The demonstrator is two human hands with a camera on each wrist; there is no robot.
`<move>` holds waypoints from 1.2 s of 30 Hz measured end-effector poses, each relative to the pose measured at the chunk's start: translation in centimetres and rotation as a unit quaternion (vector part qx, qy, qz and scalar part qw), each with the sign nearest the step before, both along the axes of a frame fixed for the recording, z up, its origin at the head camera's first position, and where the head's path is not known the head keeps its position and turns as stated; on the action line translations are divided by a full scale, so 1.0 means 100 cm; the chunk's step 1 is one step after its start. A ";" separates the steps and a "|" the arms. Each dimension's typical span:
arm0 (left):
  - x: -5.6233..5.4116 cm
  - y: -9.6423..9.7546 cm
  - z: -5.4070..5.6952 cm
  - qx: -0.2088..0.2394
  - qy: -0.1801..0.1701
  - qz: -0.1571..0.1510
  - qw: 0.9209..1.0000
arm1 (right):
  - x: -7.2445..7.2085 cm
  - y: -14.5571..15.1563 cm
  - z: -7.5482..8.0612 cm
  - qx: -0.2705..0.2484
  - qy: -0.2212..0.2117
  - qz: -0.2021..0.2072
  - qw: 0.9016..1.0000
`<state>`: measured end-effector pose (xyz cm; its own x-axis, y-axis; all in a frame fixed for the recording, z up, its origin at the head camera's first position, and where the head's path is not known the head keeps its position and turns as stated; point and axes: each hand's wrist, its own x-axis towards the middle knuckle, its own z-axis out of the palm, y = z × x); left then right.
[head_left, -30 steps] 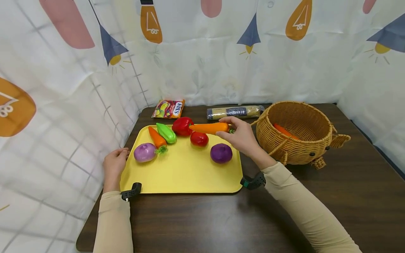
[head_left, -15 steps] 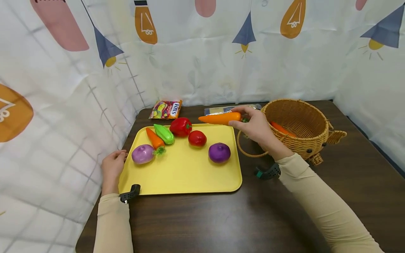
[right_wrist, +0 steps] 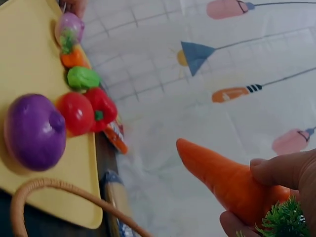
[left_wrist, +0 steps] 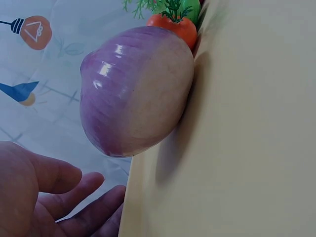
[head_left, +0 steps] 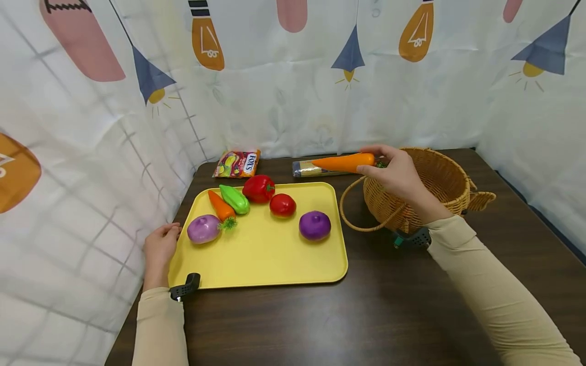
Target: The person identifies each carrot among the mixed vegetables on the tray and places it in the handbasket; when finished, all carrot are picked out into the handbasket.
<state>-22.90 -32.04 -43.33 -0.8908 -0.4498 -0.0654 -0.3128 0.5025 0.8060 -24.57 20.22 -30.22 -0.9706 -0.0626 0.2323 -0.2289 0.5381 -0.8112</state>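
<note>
Fingers of the right hand (head_left: 399,174) pinch an orange carrot (head_left: 343,163), just above and right of frame centre; the left hand (head_left: 159,250), fingers loosely bent, lies at the yellow tray (head_left: 256,259), centre left.

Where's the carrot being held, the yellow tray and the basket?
Held carrot (right_wrist: 224,180), right wrist view, middle of its body.
Yellow tray (head_left: 256,259), head view, bare front part.
Basket (head_left: 439,175), head view, inside of its wall.

A dark brown, wood-grained surface (head_left: 284,325) carries a yellow tray (head_left: 265,259), set toward its left side. Behind the tray, near the far edge, lie a colourful Fox's packet (head_left: 237,164) and a partly hidden package (head_left: 303,169); a woven basket (head_left: 379,204) stands to the tray's right.
</note>
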 end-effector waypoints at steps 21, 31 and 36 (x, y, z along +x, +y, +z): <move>0.000 0.004 0.000 -0.022 0.002 -0.003 1.000 | 0.017 0.084 -0.005 0.008 0.026 -0.083 0.996; -0.001 0.003 -0.003 -0.025 0.009 0.001 1.000 | 0.027 0.111 -0.015 -0.051 0.018 -0.123 0.991; 0.000 0.003 -0.003 -0.029 0.005 0.003 1.000 | 0.031 0.123 -0.021 -0.053 0.021 -0.135 0.989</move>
